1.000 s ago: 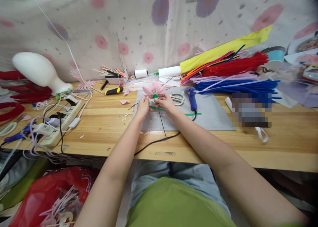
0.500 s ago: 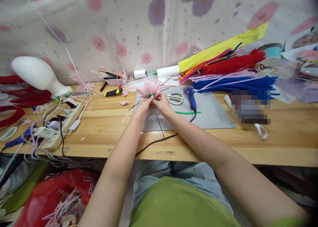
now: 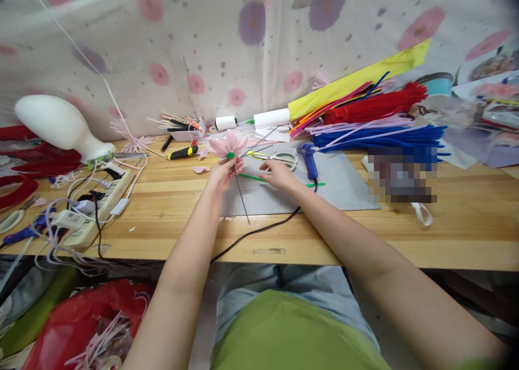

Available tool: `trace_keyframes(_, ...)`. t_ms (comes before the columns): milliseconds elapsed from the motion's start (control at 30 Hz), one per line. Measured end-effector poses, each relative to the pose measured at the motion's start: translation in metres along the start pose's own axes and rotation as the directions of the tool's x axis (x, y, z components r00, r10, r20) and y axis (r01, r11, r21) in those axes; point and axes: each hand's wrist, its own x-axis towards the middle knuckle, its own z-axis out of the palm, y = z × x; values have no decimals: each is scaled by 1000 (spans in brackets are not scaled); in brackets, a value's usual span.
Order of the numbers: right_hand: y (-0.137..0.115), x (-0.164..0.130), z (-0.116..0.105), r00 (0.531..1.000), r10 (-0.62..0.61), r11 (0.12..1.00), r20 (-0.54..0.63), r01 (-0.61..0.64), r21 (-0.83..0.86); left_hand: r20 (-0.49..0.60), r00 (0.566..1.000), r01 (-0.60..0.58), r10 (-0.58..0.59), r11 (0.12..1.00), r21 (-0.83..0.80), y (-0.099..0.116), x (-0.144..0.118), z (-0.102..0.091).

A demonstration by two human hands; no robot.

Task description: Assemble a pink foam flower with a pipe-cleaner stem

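Observation:
My left hand grips a pink pipe-cleaner flower at its green base, and a thin dark wire stem hangs down from it over the grey cutting mat. My right hand rests on the mat to the right of the flower, fingers on a green pipe cleaner that lies flat. White-handled scissors and a blue glue gun lie just beyond that hand.
Bundles of blue, red and mixed pipe cleaners fill the back right. A white lamp and a power strip with cables sit at the left. A black-yellow knife lies behind the flower. A red bag sits below the table edge.
My hands have parted: the left one carried the flower a little to the left, the right one let go of it and dropped onto the green pipe cleaner on the mat.

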Motion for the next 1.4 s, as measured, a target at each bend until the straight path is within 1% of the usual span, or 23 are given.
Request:
trace_keyframes(33,4,-3,0,999,-36,995,18,37,-89,5,1000,4,-4,1000,6,2,-1,0)
trace_keyframes(100,7,-7,3,994,-93,973,52,102,-207,14,1000,19,-19,1000,17,2,-3,0)
trace_keyframes(167,7,-10,8,990,-117,953,72,133,-272,16,999,31,-32,999,27,1,-4,2)
trace_keyframes(267,5,-11,14,990,-109,936,85,131,-326,21,999,45,-46,997,61,-5,-5,3)
trace_keyframes(400,6,-12,12,996,-62,932,61,80,-354,51,996,62,-70,989,131,-13,-8,1)
trace_keyframes(500,6,-14,6,1000,10,945,29,0,-326,86,992,74,-89,983,169,-20,-10,-3)
trace_keyframes(600,3,-18,-2,997,75,951,4,-70,-303,121,989,62,-85,982,180,-26,-10,-6)
trace_keyframes(767,2,-21,-7,994,111,934,17,-98,-343,113,991,53,-69,989,135,-29,-12,-6)
trace_keyframes(833,5,-21,-5,995,96,932,-13,-94,-349,111,991,61,-74,992,114,-29,-14,-4)
trace_keyframes(867,6,-20,-4,996,74,940,-51,-86,-330,111,991,66,-78,992,109,-29,-15,-3)
trace_keyframes(900,6,-19,-2,994,55,955,-99,-81,-286,111,990,71,-83,992,105,-30,-15,-2)
trace_keyframes(933,5,-17,0,987,55,974,-149,-85,-208,111,990,76,-87,992,101,-31,-16,0)
trace_keyframes(967,3,-15,3,978,84,990,-191,-103,-92,112,990,79,-89,993,93,-32,-16,2)
trace_keyframes(1000,0,-11,5,968,145,989,-206,-136,58,112,990,81,-90,993,83,-33,-17,5)
trace_keyframes(1033,-4,-7,8,956,229,957,-185,-186,225,114,989,82,-89,994,70,-34,-17,8)
trace_keyframes(1067,-8,-3,12,941,312,890,-130,-242,386,115,990,80,-86,995,58,-35,-17,11)
trace_keyframes(1100,-13,1,15,927,372,801,-55,-290,524,116,990,79,-84,996,46,-36,-18,14)
trace_keyframes(1167,-22,9,19,907,417,624,65,-338,705,123,990,72,-75,997,29,-38,-19,20)
trace_keyframes(1200,-27,13,20,900,424,560,97,-345,754,127,990,67,-69,998,22,-38,-20,23)
trace_keyframes(1233,-30,15,21,894,435,513,110,-346,785,127,990,61,-63,998,15,-37,-21,25)
trace_keyframes(1333,-37,19,18,862,484,410,152,-377,831,110,993,51,-50,999,-1,-35,-22,28)
trace_keyframes(1400,-38,18,15,853,489,362,183,-389,847,99,994,49,-48,999,-11,-34,-22,28)
